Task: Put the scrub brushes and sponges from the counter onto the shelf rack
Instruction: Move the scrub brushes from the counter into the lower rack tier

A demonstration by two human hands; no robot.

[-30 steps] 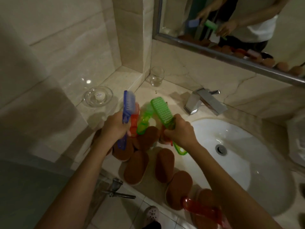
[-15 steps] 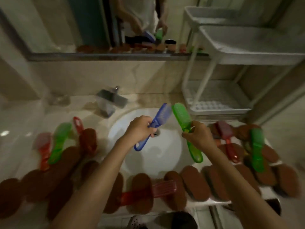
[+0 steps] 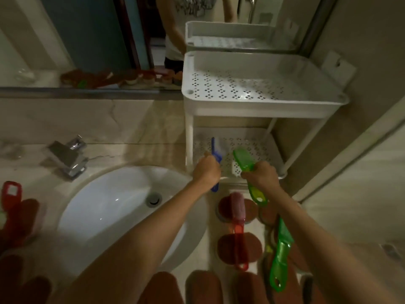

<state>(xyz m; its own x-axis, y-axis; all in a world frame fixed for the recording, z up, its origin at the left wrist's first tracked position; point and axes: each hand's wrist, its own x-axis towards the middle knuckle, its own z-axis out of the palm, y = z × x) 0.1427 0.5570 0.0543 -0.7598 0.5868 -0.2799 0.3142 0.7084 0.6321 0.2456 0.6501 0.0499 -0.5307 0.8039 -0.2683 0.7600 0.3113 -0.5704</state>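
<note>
My left hand (image 3: 206, 170) grips a blue scrub brush (image 3: 215, 150) by its handle, head pointing into the lower tier of the white shelf rack (image 3: 263, 108). Beside it my right hand (image 3: 259, 175) holds a green scrub brush (image 3: 243, 160), its head also over the lower tier's front edge. On the counter below lie a red-handled brush (image 3: 238, 218), another green brush (image 3: 280, 255) and several brown oval sponges (image 3: 252, 246). More sponges (image 3: 202, 286) line the front edge, and a red brush (image 3: 11, 194) rests at the far left.
A white sink basin (image 3: 109, 205) with a chrome faucet (image 3: 68, 159) fills the middle of the counter. A mirror (image 3: 87, 40) hangs above the backsplash. The rack's perforated upper tier (image 3: 241, 86) holds nothing. A wall stands close on the right.
The view swung right from the counter's left side to the rack. Both hands carried their brushes across the sink and now reach the lower tier.
</note>
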